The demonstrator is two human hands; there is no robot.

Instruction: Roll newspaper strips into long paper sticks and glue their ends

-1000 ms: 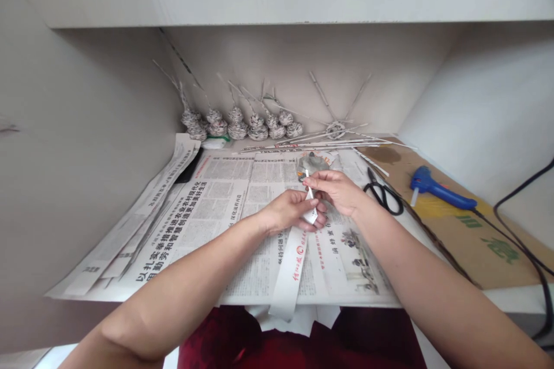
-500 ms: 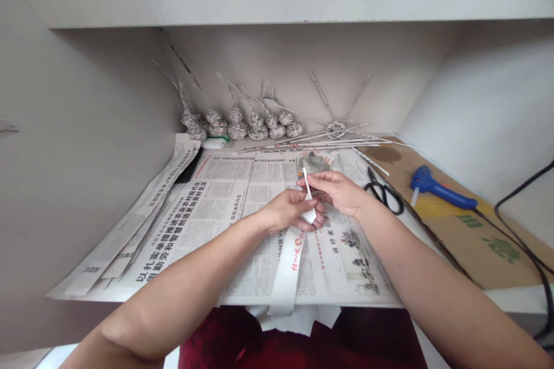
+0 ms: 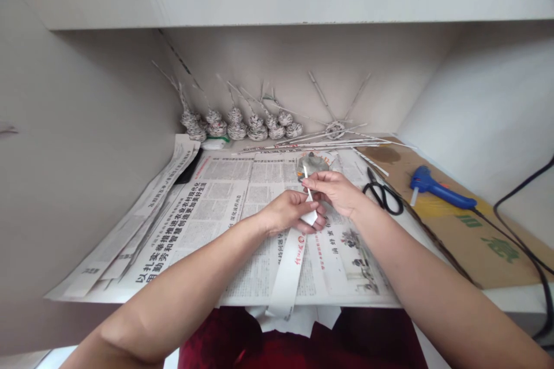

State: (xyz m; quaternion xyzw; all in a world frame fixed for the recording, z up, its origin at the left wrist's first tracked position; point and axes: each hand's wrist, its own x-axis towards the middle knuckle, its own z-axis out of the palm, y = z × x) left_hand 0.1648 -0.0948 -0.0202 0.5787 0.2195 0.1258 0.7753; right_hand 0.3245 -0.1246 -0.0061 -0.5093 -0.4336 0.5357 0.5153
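A long white newspaper strip with red print runs from my hands down over the table's front edge. Its upper end is rolled into a thin, pointed tube. My left hand is closed on the strip where it narrows, thumb on top. Fingers of my right hand pinch the slim rolled part just above. Both hands nearly touch, over newspaper sheets spread on the table. Just beyond them sits a greyish lump or cloth, partly hidden by the right hand.
Several woven paper gourd shapes line the back wall, beside thin paper sticks. Black scissors lie right of my hands. A blue glue gun with a cable rests on cardboard. Cut paper strips are stacked at left.
The hands stay in nearly the same place, with the right fingers shifted slightly on the rolled tip. The hanging strip has moved a little.
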